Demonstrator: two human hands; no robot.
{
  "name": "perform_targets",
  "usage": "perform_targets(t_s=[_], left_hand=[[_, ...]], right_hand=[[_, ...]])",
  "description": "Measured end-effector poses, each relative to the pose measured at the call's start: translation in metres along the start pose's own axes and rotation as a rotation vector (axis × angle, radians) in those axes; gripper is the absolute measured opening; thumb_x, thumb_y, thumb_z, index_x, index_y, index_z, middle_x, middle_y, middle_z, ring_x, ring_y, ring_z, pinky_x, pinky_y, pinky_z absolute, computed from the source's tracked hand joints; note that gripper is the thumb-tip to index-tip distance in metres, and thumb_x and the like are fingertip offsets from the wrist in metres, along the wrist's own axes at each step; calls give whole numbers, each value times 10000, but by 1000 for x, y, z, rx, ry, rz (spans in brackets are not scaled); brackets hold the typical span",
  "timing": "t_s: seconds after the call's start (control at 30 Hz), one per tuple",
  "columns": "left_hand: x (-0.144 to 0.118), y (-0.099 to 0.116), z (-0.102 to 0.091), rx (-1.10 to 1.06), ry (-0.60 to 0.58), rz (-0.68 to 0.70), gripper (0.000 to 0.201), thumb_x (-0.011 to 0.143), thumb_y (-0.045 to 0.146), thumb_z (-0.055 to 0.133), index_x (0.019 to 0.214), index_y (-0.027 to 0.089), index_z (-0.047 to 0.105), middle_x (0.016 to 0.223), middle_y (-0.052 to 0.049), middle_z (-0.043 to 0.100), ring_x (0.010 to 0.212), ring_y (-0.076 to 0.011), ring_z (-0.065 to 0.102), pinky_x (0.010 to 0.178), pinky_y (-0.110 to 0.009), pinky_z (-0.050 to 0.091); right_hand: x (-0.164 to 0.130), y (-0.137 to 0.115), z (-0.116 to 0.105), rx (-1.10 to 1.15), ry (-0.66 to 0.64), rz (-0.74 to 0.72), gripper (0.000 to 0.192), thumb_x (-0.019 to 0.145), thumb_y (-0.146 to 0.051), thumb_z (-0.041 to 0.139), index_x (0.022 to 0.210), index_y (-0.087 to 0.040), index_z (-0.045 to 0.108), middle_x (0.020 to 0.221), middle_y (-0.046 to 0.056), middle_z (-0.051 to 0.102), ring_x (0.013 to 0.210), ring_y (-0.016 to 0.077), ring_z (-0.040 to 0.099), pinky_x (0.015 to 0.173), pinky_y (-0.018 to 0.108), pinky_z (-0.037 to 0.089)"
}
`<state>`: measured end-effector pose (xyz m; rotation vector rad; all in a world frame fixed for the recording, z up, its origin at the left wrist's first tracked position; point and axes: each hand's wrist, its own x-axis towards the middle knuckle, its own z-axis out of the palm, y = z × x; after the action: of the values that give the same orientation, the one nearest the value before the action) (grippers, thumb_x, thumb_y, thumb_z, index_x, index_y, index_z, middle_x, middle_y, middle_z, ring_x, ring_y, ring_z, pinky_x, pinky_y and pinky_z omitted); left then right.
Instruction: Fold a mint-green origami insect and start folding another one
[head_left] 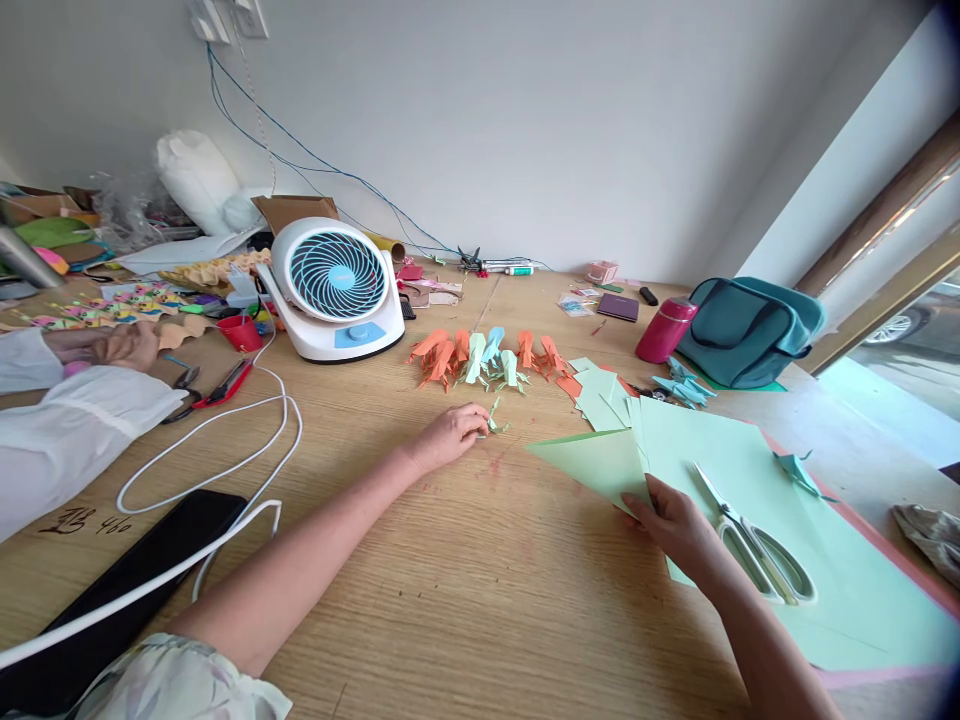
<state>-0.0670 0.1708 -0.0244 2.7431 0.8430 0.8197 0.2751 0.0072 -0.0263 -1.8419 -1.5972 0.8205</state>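
My right hand (671,520) grips a folded light green sheet of paper (592,465) by its near corner, thumb on top. Over the middle of the table, my left hand (454,437) has its fingers drawn together at some small green paper scraps (496,425); whether it pinches them I cannot tell exactly. Beyond it stands a row of folded paper figures, with orange ones (442,355), pale green ones (475,357) and a blue one (493,345). Scissors (765,560) lie on large green sheets (847,570) beside my right forearm.
At the left another person's hands (124,348) rest near a white cable (292,440) and a red cutter (225,385). A white fan (337,285) stands behind. Smaller green sheets (600,395), a pink bottle (666,330) and a teal bag (757,330) are at the right.
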Motion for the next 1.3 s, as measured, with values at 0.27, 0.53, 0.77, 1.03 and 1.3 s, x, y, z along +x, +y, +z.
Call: perform_targets(t_s=[0.27,0.53,0.77,1.03,1.3], left_hand=[[-2,-8,0,25,-56,97,248,863,0,516,923,167,689,1141,-73,694,1005,-155,667,882,-283,521],[-6,-9,0,97,-81,215,202,950,112,516,1010,164,702,1168,-105,708,1151,-204,622,1024,-411,486],[-3,-12,-5,172,-148,308,232,971,109,458,1046,129,676,1230,-147,674,1167,-223,625,990,-405,514],[5,-8,-10,250,-237,354,261,947,61,448,1071,149,660,1223,-139,669,1142,-234,614,974,-416,489],[3,-3,-10,315,-288,343,302,884,6,460,1047,169,653,1296,-136,633,1224,-264,557,1046,-466,399]], right_hand=[[1,1,0,-34,-8,-33,252,885,-428,500,767,-209,543,653,-5,617,571,148,490,533,271,358],[2,5,2,-4,-13,-26,255,879,-446,507,786,-213,556,652,-2,635,572,157,517,532,274,376],[2,4,1,14,-21,-15,237,871,-431,521,789,-212,559,655,-7,628,595,159,523,544,272,384],[1,3,1,24,-11,-16,244,862,-437,534,779,-211,569,655,4,643,607,171,555,545,274,395],[1,3,1,25,-9,-19,249,850,-447,547,786,-210,586,652,-1,648,603,170,554,549,272,400]])
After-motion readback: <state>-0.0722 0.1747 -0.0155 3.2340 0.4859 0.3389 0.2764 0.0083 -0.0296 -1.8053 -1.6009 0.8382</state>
